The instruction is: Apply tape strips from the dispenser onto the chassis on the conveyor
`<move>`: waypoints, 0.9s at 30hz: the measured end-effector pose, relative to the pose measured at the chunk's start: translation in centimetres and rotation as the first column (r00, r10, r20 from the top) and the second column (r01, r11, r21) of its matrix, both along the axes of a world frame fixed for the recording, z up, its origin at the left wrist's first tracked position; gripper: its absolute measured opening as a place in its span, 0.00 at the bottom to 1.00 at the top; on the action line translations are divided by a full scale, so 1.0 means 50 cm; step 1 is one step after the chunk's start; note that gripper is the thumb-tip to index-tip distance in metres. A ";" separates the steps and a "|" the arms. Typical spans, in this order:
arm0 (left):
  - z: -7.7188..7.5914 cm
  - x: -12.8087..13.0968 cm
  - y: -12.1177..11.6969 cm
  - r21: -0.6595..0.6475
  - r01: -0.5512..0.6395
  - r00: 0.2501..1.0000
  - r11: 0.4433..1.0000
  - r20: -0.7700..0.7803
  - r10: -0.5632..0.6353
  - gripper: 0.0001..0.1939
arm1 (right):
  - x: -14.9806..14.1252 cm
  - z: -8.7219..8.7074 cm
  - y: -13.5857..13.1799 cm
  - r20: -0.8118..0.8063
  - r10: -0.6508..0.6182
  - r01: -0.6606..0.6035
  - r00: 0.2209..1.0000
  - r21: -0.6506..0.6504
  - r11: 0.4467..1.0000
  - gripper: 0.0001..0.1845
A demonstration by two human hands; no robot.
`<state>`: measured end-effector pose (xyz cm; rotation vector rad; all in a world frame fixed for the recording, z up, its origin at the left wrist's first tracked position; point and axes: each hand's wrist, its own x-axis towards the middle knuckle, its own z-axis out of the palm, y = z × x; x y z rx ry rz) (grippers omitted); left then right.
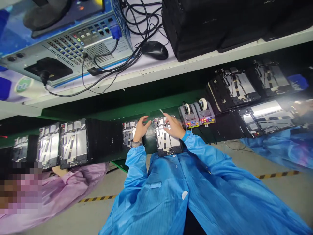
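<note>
My left hand [141, 128] rests with fingers curled on the edge of a black tray [129, 132] holding an electronic panel, on the green conveyor belt [127, 107]. My right hand [173, 125] lies over the top of another panel [167, 140] directly in front of me, pinching a small white strip [161, 112] of what looks like tape between its fingertips. Both arms wear blue smock sleeves.
Two tape dispensers [197, 114] stand right of my right hand. More panels in black trays [73, 142] line the belt to the left and right. A person in pink [49, 192] sits at left, a blue sleeve [276, 147] at right. A computer [73, 42], cables and a mouse [154, 49] sit on the shelf above.
</note>
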<state>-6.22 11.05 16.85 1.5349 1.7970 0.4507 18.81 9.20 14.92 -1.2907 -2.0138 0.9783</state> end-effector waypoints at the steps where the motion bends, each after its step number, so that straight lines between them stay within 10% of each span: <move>1: -0.012 -0.003 -0.015 -0.017 -0.024 0.999 1.000 0.027 0.024 0.23 | -0.023 0.001 -0.001 0.026 0.069 -0.069 0.997 0.012 0.998 0.47; 11: -0.104 0.051 -0.079 -0.061 -0.118 0.922 0.991 0.365 0.132 0.27 | -0.102 -0.032 0.068 0.046 0.184 -0.186 0.982 0.042 0.982 0.38; 21: -0.126 0.066 -0.073 -0.110 -0.159 0.935 0.981 0.301 0.185 0.26 | -0.094 -0.041 0.082 0.095 0.217 -0.220 0.971 0.016 0.975 0.34; 27: -0.168 0.066 -0.066 -0.113 -0.347 0.697 0.931 0.633 0.336 0.23 | -0.098 -0.031 0.058 -0.028 0.064 -0.064 0.998 0.014 0.998 0.33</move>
